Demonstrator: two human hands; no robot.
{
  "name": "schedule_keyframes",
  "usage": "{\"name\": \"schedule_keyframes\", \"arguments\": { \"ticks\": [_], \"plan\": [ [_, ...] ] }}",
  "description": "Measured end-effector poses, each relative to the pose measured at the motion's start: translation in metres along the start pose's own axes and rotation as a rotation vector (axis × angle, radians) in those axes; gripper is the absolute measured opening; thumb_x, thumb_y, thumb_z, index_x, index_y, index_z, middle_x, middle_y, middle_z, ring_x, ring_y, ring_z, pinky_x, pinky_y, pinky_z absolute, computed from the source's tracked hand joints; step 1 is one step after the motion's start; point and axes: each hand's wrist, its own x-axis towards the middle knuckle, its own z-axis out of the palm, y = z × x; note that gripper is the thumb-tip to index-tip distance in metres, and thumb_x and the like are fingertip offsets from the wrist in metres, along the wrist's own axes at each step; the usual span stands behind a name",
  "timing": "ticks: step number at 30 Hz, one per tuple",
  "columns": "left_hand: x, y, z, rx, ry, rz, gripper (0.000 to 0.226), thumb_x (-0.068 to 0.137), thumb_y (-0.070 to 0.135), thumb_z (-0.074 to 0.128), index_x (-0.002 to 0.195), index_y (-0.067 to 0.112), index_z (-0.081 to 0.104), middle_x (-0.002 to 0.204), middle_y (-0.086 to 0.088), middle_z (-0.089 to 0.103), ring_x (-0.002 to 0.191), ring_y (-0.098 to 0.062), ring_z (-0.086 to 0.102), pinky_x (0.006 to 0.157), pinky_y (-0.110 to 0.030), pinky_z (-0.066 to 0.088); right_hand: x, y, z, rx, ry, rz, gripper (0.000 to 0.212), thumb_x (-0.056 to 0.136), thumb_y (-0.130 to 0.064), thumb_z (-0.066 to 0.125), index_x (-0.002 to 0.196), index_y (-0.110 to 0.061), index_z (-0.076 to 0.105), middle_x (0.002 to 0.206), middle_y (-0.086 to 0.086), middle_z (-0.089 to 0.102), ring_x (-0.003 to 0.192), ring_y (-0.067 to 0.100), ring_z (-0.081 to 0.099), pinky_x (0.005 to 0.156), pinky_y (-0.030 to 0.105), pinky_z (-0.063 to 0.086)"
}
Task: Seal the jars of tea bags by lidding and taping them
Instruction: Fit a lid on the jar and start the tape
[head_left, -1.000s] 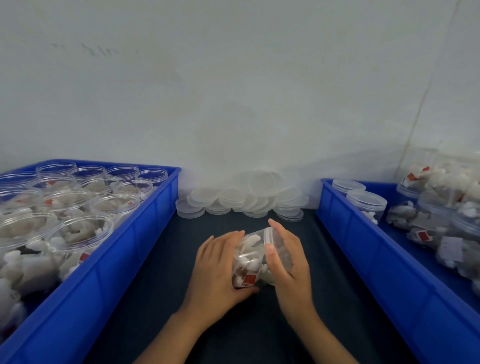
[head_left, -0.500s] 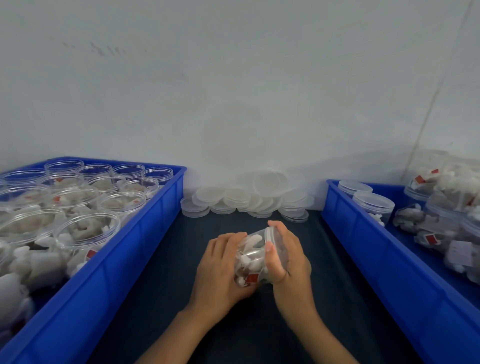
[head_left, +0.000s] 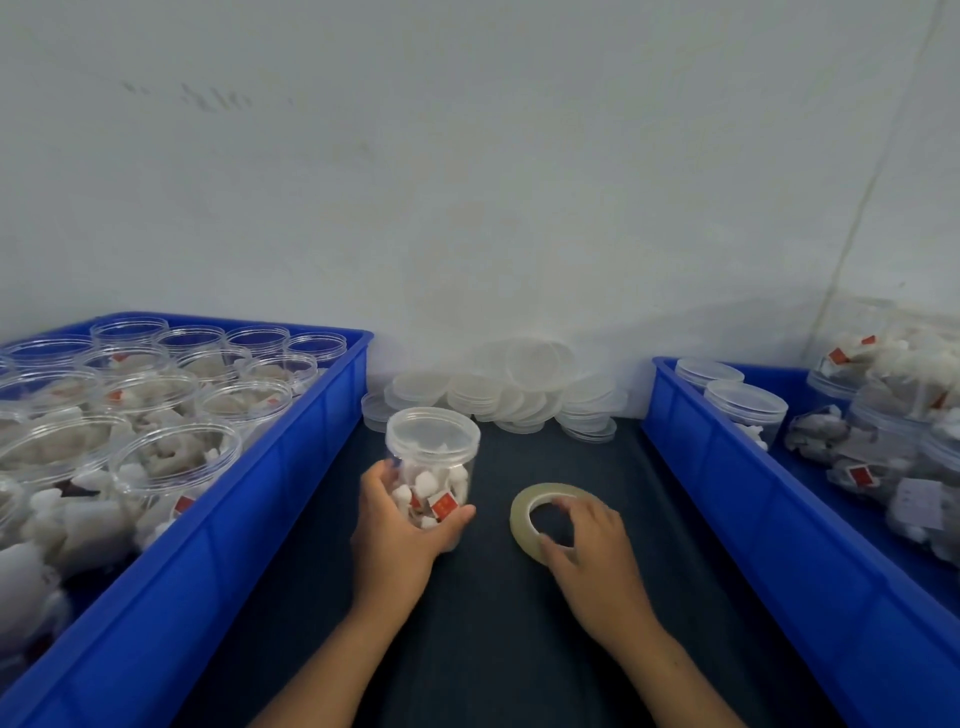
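A clear lidded jar of tea bags (head_left: 434, 457) stands upright on the dark table mat (head_left: 493, 623). My left hand (head_left: 397, 535) grips its lower part, thumb and fingers curled round the wall. To its right a roll of clear tape (head_left: 524, 506) lies flat on the mat. My right hand (head_left: 592, 540) pinches the roll's near right side, fingers over the rim and thumb on the outer edge.
A blue crate (head_left: 218, 561) on the left holds several open jars of tea bags. A blue crate (head_left: 769, 530) on the right holds several lidded jars. A pile of loose clear lids (head_left: 498, 395) lies against the wall at the back.
The jar, held tilted on its side between both hands, now stands upright in my left hand alone. My right hand has left it and moved right onto the tape roll.
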Motion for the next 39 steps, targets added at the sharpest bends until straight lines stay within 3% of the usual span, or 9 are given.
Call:
{"name": "schedule_keyframes", "arguments": {
  "ticks": [3,6,13,16,19,23,26,28,39],
  "plan": [
    [0.004,-0.004,0.002,-0.081,-0.011,-0.056,0.089,0.061,0.029,0.091,0.131,0.02,0.038,0.123,0.011,0.048,0.105,-0.009,0.053,0.08,-0.019,0.04,0.0,0.003,0.004,-0.192,-0.08,-0.044,0.039,0.094,-0.042,0.054,0.129,-0.026,0.051,0.128,-0.013,0.048,0.123,0.009,0.037,0.111,0.028,0.026],
    [0.005,-0.008,0.003,-0.104,-0.019,-0.073,0.088,0.062,0.03,0.09,0.13,0.02,0.037,0.124,0.01,0.048,0.106,-0.01,0.053,0.082,-0.022,0.04,0.001,0.002,0.004,-0.18,-0.061,-0.086,0.016,0.091,-0.041,0.06,0.102,-0.03,0.06,0.105,-0.018,0.053,0.104,0.004,0.045,0.1,0.024,0.034],
    [0.0,0.002,0.001,-0.194,0.023,0.004,0.094,0.061,0.05,0.076,0.137,0.015,0.033,0.139,0.0,0.043,0.126,-0.018,0.047,0.096,-0.026,0.041,0.001,-0.003,0.004,0.313,0.11,0.086,0.011,0.094,-0.025,0.058,0.083,-0.026,0.057,0.08,-0.007,0.062,0.075,0.007,0.056,0.065,0.02,0.045],
    [-0.005,0.017,-0.004,-0.022,0.261,0.278,0.093,0.075,0.053,0.074,0.14,0.001,0.033,0.142,-0.016,0.036,0.133,-0.03,0.039,0.107,-0.043,0.037,0.005,-0.008,0.0,0.486,0.115,0.159,0.012,0.096,-0.026,0.055,0.086,-0.02,0.058,0.076,-0.001,0.06,0.064,0.004,0.05,0.056,0.017,0.041],
    [-0.01,0.03,-0.005,0.143,0.394,0.702,0.055,0.084,0.03,0.064,0.128,0.005,0.043,0.13,-0.011,0.045,0.118,-0.026,0.047,0.095,-0.038,0.04,0.008,-0.01,-0.012,0.534,0.082,0.159,0.025,0.098,-0.03,0.05,0.083,-0.016,0.063,0.066,-0.005,0.053,0.056,0.0,0.044,0.057,0.019,0.037],
    [-0.024,0.037,0.003,0.226,-0.063,0.912,0.03,0.087,0.02,0.054,0.117,0.018,0.055,0.107,0.006,0.054,0.09,-0.005,0.054,0.079,-0.023,0.047,-0.001,-0.009,-0.026,0.601,0.096,0.135,0.041,0.092,-0.041,0.053,0.069,-0.009,0.062,0.058,-0.005,0.047,0.055,0.003,0.042,0.063,0.03,0.034],
    [-0.032,0.033,0.011,0.305,-0.434,0.772,0.049,0.092,0.028,0.052,0.14,0.026,0.042,0.113,0.014,0.05,0.09,0.003,0.051,0.082,-0.016,0.046,-0.014,-0.007,-0.026,0.639,0.103,0.095,0.044,0.084,-0.049,0.054,0.065,-0.009,0.058,0.055,-0.004,0.044,0.054,0.008,0.04,0.059,0.031,0.032],
    [-0.033,0.025,0.015,0.258,-0.522,0.638,0.063,0.094,0.03,0.055,0.148,0.034,0.024,0.121,0.018,0.045,0.097,0.002,0.052,0.085,-0.016,0.045,-0.019,-0.005,-0.023,0.671,0.085,0.059,0.039,0.085,-0.043,0.054,0.065,-0.01,0.058,0.056,-0.005,0.045,0.055,0.009,0.041,0.06,0.033,0.033],
    [-0.039,0.026,0.022,-0.094,-0.407,0.386,0.031,0.089,0.018,0.068,0.112,0.034,0.055,0.109,0.025,0.057,0.092,-0.003,0.062,0.071,-0.011,0.047,-0.033,-0.013,-0.003,0.51,0.002,-0.056,0.012,0.097,-0.021,0.054,0.09,-0.023,0.064,0.077,-0.002,0.059,0.07,0.01,0.054,0.064,0.023,0.042]
  ]
}}
